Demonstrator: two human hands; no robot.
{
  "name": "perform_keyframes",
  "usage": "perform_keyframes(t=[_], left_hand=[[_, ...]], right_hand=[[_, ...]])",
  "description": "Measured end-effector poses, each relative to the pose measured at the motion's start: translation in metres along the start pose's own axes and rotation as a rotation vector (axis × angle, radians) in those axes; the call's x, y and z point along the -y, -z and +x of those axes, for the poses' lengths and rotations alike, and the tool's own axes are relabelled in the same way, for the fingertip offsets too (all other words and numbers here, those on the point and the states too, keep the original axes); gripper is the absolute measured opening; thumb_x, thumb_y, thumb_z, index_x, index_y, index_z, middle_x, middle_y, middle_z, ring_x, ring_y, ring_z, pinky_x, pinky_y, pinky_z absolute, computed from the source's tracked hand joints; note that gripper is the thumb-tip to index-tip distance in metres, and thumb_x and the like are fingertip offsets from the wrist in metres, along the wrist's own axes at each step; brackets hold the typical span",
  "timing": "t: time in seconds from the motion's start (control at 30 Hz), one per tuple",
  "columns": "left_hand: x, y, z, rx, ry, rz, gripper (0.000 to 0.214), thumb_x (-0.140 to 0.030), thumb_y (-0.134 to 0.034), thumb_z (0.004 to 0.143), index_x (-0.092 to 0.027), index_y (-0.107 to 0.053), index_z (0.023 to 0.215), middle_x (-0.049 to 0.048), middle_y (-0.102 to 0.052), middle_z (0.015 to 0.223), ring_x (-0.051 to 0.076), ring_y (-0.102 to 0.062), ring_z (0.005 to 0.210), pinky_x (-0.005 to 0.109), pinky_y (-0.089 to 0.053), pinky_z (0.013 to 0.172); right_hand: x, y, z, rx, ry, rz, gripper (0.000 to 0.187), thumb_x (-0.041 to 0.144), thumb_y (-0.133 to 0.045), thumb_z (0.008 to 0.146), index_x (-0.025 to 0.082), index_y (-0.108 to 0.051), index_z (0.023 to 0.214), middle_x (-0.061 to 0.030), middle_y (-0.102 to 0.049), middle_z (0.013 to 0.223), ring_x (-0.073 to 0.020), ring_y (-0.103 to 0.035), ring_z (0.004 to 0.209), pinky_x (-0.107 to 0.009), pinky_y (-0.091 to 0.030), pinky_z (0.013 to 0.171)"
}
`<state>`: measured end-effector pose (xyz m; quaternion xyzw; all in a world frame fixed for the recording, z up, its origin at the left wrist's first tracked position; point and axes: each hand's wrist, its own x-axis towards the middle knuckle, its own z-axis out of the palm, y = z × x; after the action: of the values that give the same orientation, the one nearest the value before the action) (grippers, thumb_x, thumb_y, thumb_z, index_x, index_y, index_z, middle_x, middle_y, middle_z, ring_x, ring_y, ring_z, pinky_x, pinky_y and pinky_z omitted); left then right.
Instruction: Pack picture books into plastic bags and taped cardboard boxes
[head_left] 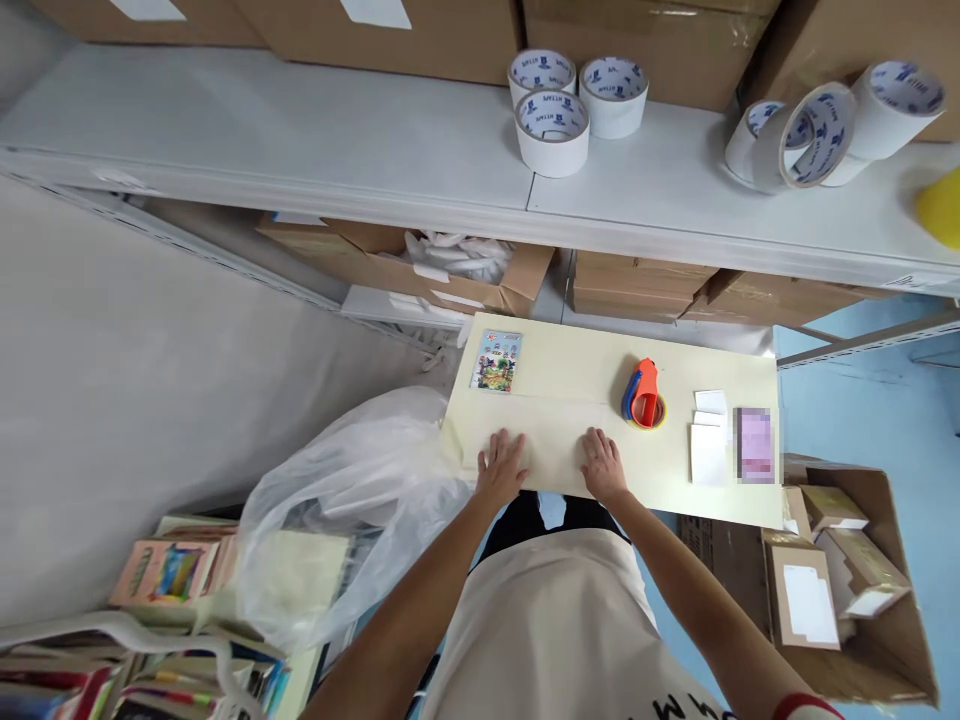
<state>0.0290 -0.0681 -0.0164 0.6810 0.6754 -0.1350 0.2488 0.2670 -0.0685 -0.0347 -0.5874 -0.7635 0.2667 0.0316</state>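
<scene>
Along the near edge of the cream rectangular table [562, 360], a thin, pale, flat sheet [551, 428] of uncertain material is being pressed down by two bare hands. The left hand [501, 467] is being rested palm down toward the sheet's left part, its grip spread with the fingers fanned; the right hand [602, 463] is being rested toward the right part, its grip spread too, and nothing is being pinched by either. Flattening seems to be the step in hand, so even pressure is being called for from both sides, with creases best being worked outward from the middle. Care is being invited at the left edge, where a translucent plastic bag [349, 470] is being bunched and could snag. Clearance is being given by the orange-and-blue plastic tape dispenser [646, 378], standing beyond the right hand, and by the colourful illustrated booklet [496, 361], lying at the far left.
</scene>
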Motion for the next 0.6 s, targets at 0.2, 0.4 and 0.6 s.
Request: perform_keyframes(t=[0.2, 0.4, 0.6], left_hand=[[0.008, 0.002, 0.001, -0.060, 0.008, -0.091, 0.071, -0.031, -0.056, 0.086, -0.018, -0.030, 0.152, 0.0190, -0.014, 0.162, 0.037, -0.011, 0.149, 0.057, -0.023, 0.115], [0.041, 0.030, 0.035, -0.261, 0.112, -0.430, 0.069, -0.038, -0.055, 0.086, -0.010, -0.037, 0.146, 0.0215, -0.022, 0.159, 0.034, -0.018, 0.148, 0.051, -0.026, 0.116], [0.090, 0.070, 0.095, -0.317, 0.302, -0.880, 0.059, -0.036, -0.055, 0.084, -0.012, -0.049, 0.137, 0.0176, -0.053, 0.142, 0.030, -0.044, 0.136, 0.042, -0.030, 0.116]], right_hand=[[0.006, 0.006, 0.007, -0.069, -0.014, 0.032, 0.055, 0.017, -0.053, 0.084, 0.016, -0.049, 0.139, -0.0171, -0.040, 0.152, -0.0315, -0.031, 0.144, -0.054, -0.026, 0.115], [0.047, 0.016, 0.064, -0.109, -0.096, 0.570, 0.052, 0.025, -0.059, 0.081, 0.018, -0.056, 0.132, -0.0169, -0.060, 0.132, -0.0292, -0.057, 0.122, -0.050, -0.045, 0.104], [0.099, 0.012, 0.132, -0.016, -0.416, 1.223, 0.052, 0.040, -0.072, 0.070, 0.020, -0.065, 0.117, -0.0146, -0.065, 0.127, -0.0287, -0.059, 0.120, -0.046, -0.049, 0.099]])
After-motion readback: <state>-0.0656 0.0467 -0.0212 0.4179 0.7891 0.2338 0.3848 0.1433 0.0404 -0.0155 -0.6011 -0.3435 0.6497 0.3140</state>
